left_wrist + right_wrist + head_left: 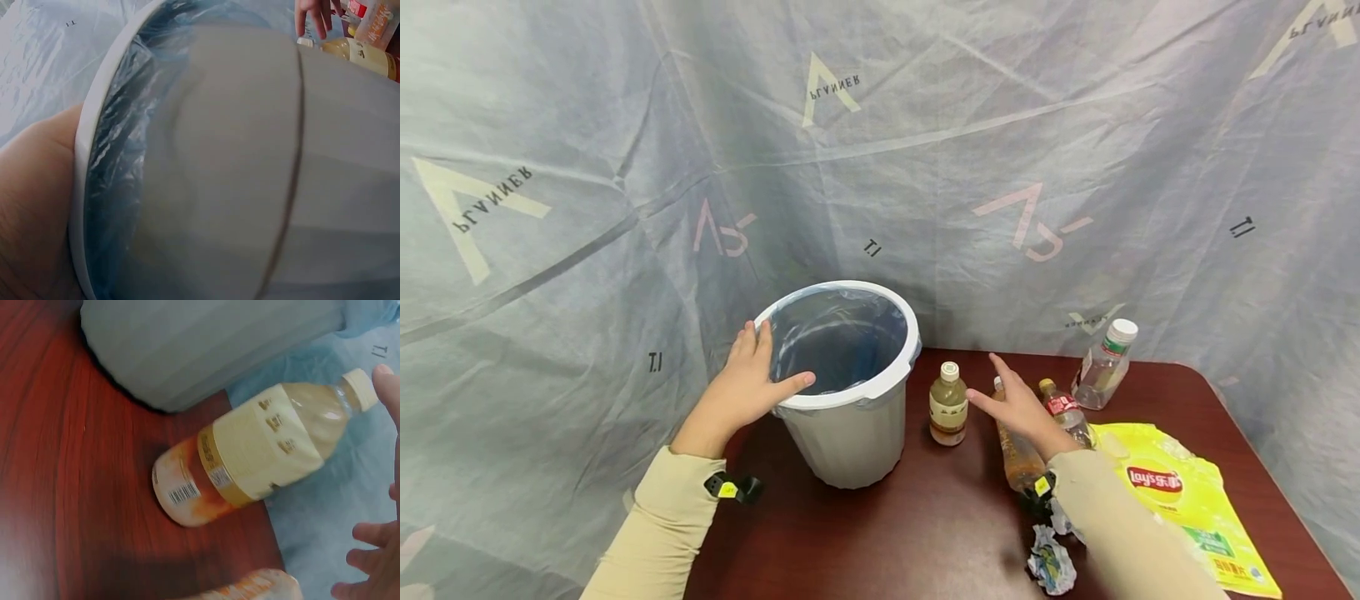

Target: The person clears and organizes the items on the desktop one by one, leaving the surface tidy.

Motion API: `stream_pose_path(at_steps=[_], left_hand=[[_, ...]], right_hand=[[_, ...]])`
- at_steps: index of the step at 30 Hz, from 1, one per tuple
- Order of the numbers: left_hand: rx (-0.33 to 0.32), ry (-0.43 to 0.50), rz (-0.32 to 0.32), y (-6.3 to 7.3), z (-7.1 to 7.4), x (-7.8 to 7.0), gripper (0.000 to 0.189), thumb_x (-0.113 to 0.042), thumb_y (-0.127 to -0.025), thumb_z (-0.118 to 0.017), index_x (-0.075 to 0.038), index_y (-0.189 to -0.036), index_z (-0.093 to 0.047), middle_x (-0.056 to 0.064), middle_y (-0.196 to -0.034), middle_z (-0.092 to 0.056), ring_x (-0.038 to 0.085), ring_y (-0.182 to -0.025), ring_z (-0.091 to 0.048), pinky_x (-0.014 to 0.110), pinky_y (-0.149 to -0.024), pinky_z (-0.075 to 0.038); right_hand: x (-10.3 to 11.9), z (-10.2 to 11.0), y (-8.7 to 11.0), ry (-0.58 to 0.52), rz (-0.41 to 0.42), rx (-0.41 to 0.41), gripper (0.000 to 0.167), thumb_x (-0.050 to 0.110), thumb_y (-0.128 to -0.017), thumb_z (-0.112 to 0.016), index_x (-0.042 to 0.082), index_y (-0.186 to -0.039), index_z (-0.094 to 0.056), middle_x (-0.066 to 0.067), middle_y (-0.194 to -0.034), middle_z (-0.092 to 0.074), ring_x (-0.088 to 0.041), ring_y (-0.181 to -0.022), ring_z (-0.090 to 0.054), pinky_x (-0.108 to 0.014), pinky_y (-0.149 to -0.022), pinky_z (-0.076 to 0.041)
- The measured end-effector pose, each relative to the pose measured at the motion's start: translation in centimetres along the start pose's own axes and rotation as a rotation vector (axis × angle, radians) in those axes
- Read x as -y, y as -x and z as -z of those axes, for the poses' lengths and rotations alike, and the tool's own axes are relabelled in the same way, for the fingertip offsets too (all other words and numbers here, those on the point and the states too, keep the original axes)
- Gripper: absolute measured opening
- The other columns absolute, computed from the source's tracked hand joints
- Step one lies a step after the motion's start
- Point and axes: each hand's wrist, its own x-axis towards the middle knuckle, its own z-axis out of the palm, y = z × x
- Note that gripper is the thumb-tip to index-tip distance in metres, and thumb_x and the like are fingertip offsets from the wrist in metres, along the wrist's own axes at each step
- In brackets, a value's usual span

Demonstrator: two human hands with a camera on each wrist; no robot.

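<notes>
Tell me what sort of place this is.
Probably a makeshift recording or demonstration booth, though I can't be sure: printed cloth hangs behind and beside the table, and a bin stands right on the tabletop, as if staged.

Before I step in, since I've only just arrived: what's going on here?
A person's left hand is at the rim of a bag-lined bin on a table. The right hand is spread beside an upright, capped bottle, not gripping it. More bottles, crumpled paper and a yellow Lay's bag sit farther right.
</notes>
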Motion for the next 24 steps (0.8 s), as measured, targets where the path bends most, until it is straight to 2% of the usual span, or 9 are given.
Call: stream_pose_path(at_steps=[3, 7, 10, 15, 20, 24], left_hand=[[-0.008, -0.004, -0.002, 0.1, -0.1, -0.1, 0.125, -0.082, -0.085, -0.051, 0.003, -0.159, 0.004, 0.027, -0.164, 0.014, 0.045, -0.152, 0.009, 0.066, -0.116, -0.015], [-0.017, -0.002, -0.009, 0.2, -0.3, -0.4, 0.125, -0.082, -0.085, -0.052, 0.003, -0.16, 0.002, 0.026, -0.165, 0.012, 0.045, -0.152, 0.008, 0.065, -0.117, -0.014], [-0.018, 0.006, -0.018, 0.3, -0.4, -0.6, 0.124, -0.082, -0.085, -0.052, 0.002, -0.16, 0.001, 0.026, -0.165, 0.011, 0.044, -0.153, 0.007, 0.064, -0.118, -0.013], [-0.009, 0.022, -0.021, 0.4, -0.5, -1.0, 0.124, -0.081, -0.085, -0.053, 0.001, -0.16, 0.002, 0.025, -0.165, 0.012, 0.044, -0.153, 0.008, 0.064, -0.118, -0.013], [-0.016, 0.033, -0.028, 0.3, -0.6, -1.2, 0.123, -0.079, -0.086, -0.055, 0.001, -0.161, 0.001, 0.025, -0.166, 0.011, 0.044, -0.153, 0.007, 0.064, -0.118, -0.014], [-0.013, 0.03, -0.036, 0.3, -0.6, -1.1, 0.123, -0.079, -0.085, -0.055, 0.001, -0.161, 0.0, 0.025, -0.165, 0.012, 0.044, -0.153, 0.007, 0.063, -0.118, -0.014]], right_hand=[[0.1, -1.4, -0.7, 0.017, 0.039, -0.04, 0.096, 0.054, -0.092, -0.068, 0.011, -0.162, -0.019, -0.026, -0.157, -0.035, -0.046, -0.139, -0.041, -0.064, -0.109, -0.033], [0.4, -3.4, -1.2, -0.039, 0.041, -0.029, 0.098, 0.048, -0.089, -0.074, 0.011, -0.161, -0.02, -0.025, -0.154, -0.041, -0.044, -0.139, -0.043, -0.063, -0.109, -0.034], [0.5, -4.8, -1.4, -0.143, 0.034, -0.023, 0.101, 0.039, -0.087, -0.08, 0.009, -0.161, -0.019, -0.025, -0.152, -0.041, -0.043, -0.137, -0.044, -0.06, -0.11, -0.036], [0.2, -6.6, -1.8, -0.158, 0.041, -0.087, 0.093, 0.027, -0.084, -0.084, 0.005, -0.156, -0.029, -0.023, -0.138, -0.054, -0.039, -0.123, -0.056, -0.056, -0.104, -0.043], [-0.2, -7.1, -1.9, -0.122, 0.049, -0.136, 0.084, 0.023, -0.084, -0.083, 0.0, -0.15, -0.036, -0.025, -0.13, -0.059, -0.04, -0.117, -0.06, -0.056, -0.1, -0.046], [0.2, -6.3, -2.1, -0.14, 0.059, -0.133, 0.084, 0.023, -0.086, -0.081, -0.001, -0.151, -0.034, -0.026, -0.131, -0.058, -0.041, -0.118, -0.059, -0.056, -0.1, -0.046]])
